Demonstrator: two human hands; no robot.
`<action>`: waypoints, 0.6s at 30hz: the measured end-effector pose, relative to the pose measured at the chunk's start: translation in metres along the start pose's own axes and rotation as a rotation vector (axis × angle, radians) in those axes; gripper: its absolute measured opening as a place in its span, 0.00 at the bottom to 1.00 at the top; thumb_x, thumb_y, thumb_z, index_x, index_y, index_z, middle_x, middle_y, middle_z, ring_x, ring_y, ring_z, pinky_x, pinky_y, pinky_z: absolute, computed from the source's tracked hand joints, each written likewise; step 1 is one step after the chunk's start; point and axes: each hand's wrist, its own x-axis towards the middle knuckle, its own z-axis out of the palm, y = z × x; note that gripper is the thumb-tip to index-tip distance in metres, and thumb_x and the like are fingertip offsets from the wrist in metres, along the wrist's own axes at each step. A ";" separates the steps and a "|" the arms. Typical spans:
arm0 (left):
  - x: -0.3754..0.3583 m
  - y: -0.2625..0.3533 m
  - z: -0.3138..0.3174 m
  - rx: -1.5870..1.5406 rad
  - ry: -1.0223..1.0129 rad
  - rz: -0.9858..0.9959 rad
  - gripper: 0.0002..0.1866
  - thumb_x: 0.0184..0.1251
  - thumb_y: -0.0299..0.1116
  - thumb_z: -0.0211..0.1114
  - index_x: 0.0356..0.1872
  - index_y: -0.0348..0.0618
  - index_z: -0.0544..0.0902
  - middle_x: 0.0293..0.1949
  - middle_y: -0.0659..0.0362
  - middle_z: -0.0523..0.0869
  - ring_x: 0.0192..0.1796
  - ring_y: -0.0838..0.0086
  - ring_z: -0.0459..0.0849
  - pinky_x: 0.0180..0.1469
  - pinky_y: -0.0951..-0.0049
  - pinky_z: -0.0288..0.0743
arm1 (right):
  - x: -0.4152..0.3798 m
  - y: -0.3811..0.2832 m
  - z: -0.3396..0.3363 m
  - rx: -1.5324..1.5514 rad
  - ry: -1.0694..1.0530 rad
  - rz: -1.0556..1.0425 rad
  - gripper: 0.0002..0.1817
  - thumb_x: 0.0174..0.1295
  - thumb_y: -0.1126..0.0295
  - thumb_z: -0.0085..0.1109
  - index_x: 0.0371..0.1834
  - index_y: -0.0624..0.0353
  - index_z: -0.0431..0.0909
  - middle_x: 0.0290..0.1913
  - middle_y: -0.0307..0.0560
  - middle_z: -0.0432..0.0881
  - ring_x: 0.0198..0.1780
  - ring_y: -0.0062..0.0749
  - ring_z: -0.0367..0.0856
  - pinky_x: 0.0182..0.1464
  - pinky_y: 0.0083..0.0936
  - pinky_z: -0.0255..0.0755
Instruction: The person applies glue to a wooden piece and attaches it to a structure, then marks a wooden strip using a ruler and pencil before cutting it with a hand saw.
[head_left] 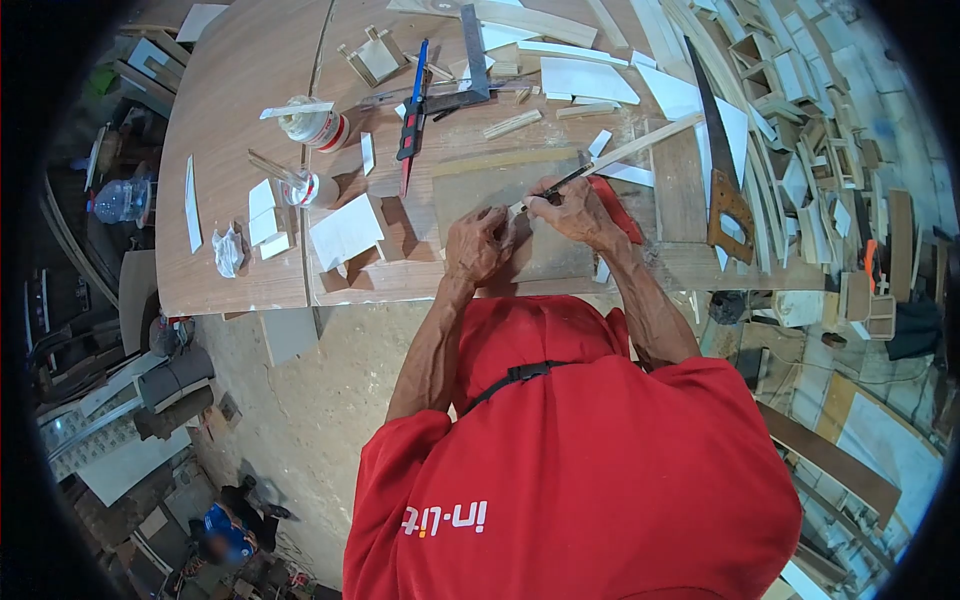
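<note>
Fingers closed, my left hand [480,245] rests over a brown board [465,190] near the table's front edge and pinches something small at its fingertips, mostly hidden. Beside it my right hand [580,212] is closed around a thin dark pencil-like tool [570,181], whose tip points down toward the left fingertips. A long pale wood strip [650,143] runs from near the right hand up to the right. Just right of that hand lies a red object [617,208], partly covered by the wrist.
A handsaw [728,180] lies at the right, among wood strips. Left of the hands are a white box-like piece [348,232] and two glue tubs [318,125]. A red-and-black cutter [408,130] and a metal square [476,60] lie farther back. Another person [232,525] is low at left.
</note>
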 end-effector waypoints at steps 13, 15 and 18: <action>-0.001 -0.002 0.002 0.009 0.002 0.017 0.07 0.59 0.32 0.64 0.35 0.41 0.81 0.31 0.49 0.83 0.33 0.51 0.82 0.34 0.59 0.75 | 0.000 -0.005 -0.002 -0.056 -0.036 0.025 0.18 0.57 0.56 0.56 0.37 0.60 0.84 0.29 0.47 0.86 0.34 0.39 0.85 0.41 0.32 0.76; -0.001 -0.001 0.001 0.014 -0.001 0.013 0.07 0.59 0.33 0.64 0.35 0.41 0.81 0.31 0.49 0.83 0.33 0.52 0.82 0.34 0.60 0.75 | 0.000 -0.004 -0.002 -0.064 -0.045 0.031 0.18 0.57 0.56 0.56 0.37 0.61 0.84 0.29 0.47 0.86 0.34 0.39 0.85 0.41 0.32 0.76; -0.001 0.000 0.000 0.018 0.000 0.010 0.07 0.59 0.33 0.64 0.36 0.41 0.82 0.31 0.49 0.83 0.33 0.52 0.82 0.34 0.59 0.75 | 0.000 -0.003 -0.002 -0.074 -0.046 0.024 0.18 0.58 0.56 0.56 0.37 0.61 0.84 0.29 0.47 0.86 0.34 0.40 0.85 0.42 0.32 0.76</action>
